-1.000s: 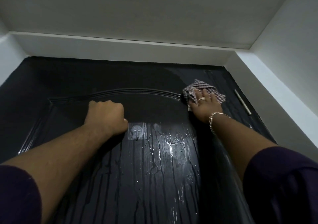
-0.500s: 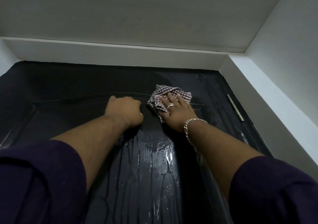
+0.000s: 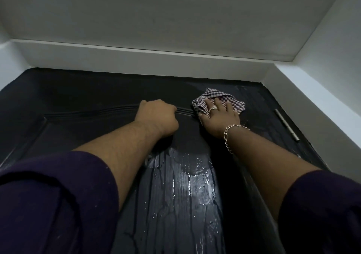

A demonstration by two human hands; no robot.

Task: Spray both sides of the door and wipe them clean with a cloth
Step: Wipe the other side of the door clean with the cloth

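The black panelled door (image 3: 78, 101) fills the lower view, seen from close up near its top. My right hand (image 3: 220, 117) lies flat with straight fingers on a checked cloth (image 3: 207, 97), pressing it against the upper right part of the door just above the arched moulding. My left hand (image 3: 156, 117) is curled into a fist and rests against the door on the moulding, left of the cloth, with nothing visible in it. Wet streaks and droplets (image 3: 195, 185) shine on the panel below both hands.
A metal hinge (image 3: 286, 124) sits on the door's right edge, close to the white side wall (image 3: 322, 105). The white wall above the door (image 3: 136, 60) and the ceiling lie beyond the top edge.
My right hand slid the cloth left toward the fist, then back right and slightly up. The left fist stayed on the door.
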